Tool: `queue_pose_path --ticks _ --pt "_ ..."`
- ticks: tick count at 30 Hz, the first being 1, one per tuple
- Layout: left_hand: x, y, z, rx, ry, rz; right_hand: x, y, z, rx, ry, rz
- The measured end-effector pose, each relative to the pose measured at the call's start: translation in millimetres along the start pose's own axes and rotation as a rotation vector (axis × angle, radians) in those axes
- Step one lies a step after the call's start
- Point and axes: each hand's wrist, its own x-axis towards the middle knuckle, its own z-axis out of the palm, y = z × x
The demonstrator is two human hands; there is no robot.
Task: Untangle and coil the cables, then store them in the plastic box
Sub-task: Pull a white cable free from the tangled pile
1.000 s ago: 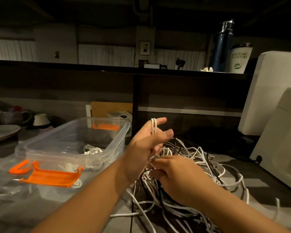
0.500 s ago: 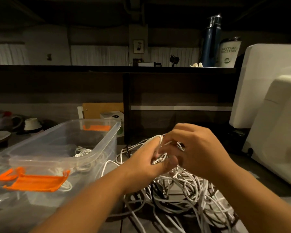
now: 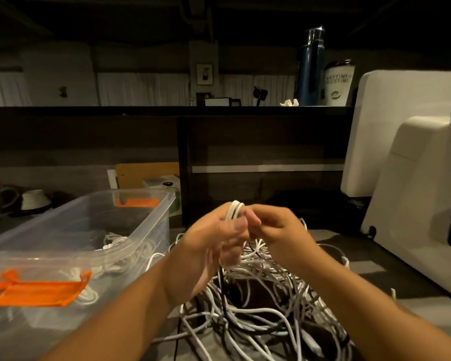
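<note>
In the head view, the right hand (image 3: 279, 230) has slid off the left hand (image 3: 214, 246) and now pinches the white cable (image 3: 235, 210), whose loops the left hand grips above the tangled pile (image 3: 271, 308) on the desk (image 3: 375, 269). Another turn seems wound, and the plastic box (image 3: 151, 225) waits to the left.

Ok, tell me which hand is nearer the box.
Left. The left hand, gripping cable loops, sits just right of the box; the right hand is farther right.
</note>
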Motion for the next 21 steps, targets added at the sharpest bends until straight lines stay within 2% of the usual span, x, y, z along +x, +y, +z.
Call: queue_pose_path --ticks 2,6,11,13,17,21 --pt "-3.7 6.1 -0.7 -0.084 -0.002 0.048 -4.9 2.1 9.6 -0.040 -0.089 0.088" --pt "-2.5 13.9 -5.1 -0.143 0.103 0.112 -12.0 -1.6 23.7 -0.502 -0.333 0.182" --pt "-0.6 12.2 -9.8 -0.120 0.283 0.113 -15.9 -19.2 44.6 -0.926 -0.387 -0.102" --pt "-0.5 8.9 -11.9 0.043 0.323 0.119 -16.7 -19.5 45.8 -1.025 -0.369 -0.195" --pt "-2.4 -0.5 -19.3 0.549 0.321 0.102 -18.4 -30.9 38.3 -1.093 -0.266 -0.434" --pt "-2.1 -11.4 -23.9 0.703 0.266 0.022 -18.1 -44.5 25.4 -1.099 -0.099 -0.517"
